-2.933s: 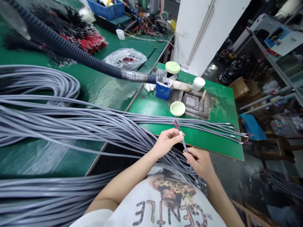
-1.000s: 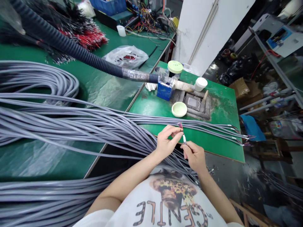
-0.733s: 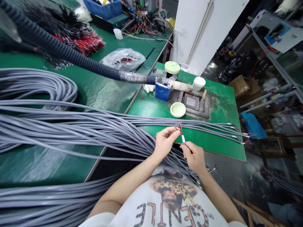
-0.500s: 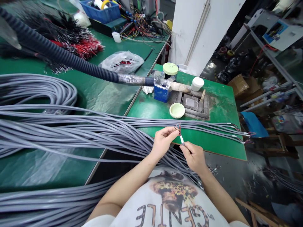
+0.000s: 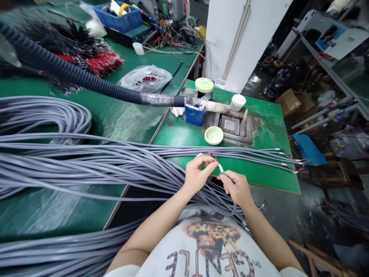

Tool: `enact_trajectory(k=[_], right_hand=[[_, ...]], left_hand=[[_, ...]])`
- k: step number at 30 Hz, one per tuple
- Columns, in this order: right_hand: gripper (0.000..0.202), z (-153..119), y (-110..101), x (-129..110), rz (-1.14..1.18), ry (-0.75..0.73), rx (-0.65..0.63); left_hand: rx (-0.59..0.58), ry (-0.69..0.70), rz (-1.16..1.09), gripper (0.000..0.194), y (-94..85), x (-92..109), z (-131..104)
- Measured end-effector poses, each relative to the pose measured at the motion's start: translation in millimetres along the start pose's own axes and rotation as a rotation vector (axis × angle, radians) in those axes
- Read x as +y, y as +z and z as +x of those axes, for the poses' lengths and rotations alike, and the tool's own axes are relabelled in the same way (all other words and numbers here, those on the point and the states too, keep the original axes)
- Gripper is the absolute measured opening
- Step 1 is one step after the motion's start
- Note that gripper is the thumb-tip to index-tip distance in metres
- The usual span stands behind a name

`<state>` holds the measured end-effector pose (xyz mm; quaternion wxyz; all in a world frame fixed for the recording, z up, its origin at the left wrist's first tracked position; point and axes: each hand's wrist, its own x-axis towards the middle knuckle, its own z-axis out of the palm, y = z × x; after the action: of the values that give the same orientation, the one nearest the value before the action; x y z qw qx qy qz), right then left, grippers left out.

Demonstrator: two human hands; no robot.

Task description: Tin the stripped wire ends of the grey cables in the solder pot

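My right hand [image 5: 235, 187] is closed around a grey cable just below a white sleeve [image 5: 220, 168] near its end. Thin coloured wires [image 5: 213, 154] fan out beyond the sleeve, and my left hand [image 5: 198, 172] pinches them between thumb and fingertips. From under my right hand the held cable [image 5: 234, 209] curves down towards my shirt. Many more grey cables [image 5: 144, 159] run beneath and beyond both hands. Several of their stripped ends [image 5: 296, 163] lie at the right edge of the green table [image 5: 268, 123].
A solder pot [image 5: 231, 125] is set in a dark frame beyond my hands. Around it are a shallow pale dish [image 5: 213, 135], a white cup [image 5: 238, 102], a blue box [image 5: 193, 115] and a ribbed hose [image 5: 115, 87]. Coiled cable [image 5: 72, 113] lies at left.
The coloured wires now lean left, bunched in my left fingertips, where they stood more upright and spread. My right wrist has turned slightly, and a cable loop shows below it. The view has shifted slightly.
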<state>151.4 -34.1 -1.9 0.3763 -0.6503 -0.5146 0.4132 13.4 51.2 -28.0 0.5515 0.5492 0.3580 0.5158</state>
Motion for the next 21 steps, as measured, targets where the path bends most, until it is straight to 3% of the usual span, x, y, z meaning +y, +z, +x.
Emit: enact_trajectory(k=[3, 9, 13, 18, 21], right_hand=[[0.029, 4, 2, 4, 0.312, 0.122, -0.039], [0.032, 13, 8, 8, 0.561, 0.113, -0.036], [0.024, 20, 8, 9, 0.596, 0.113, 0.037], [0.016, 26, 11, 12, 0.658, 0.071, 0.217], [0.015, 24, 9, 10, 0.701, 0.062, 0.226]], left_hand=[[0.059, 0.224, 0.081, 0.003, 4.5, -4, -8], [-0.025, 0.291, 0.111, 0.006, 11.5, -5, -16], [-0.050, 0.168, 0.098, 0.005, 15.6, -3, -19], [-0.040, -0.124, -0.167, 0.013, 24.0, -4, -19], [-0.044, -0.126, -0.171, 0.010, 25.0, -1, -23]])
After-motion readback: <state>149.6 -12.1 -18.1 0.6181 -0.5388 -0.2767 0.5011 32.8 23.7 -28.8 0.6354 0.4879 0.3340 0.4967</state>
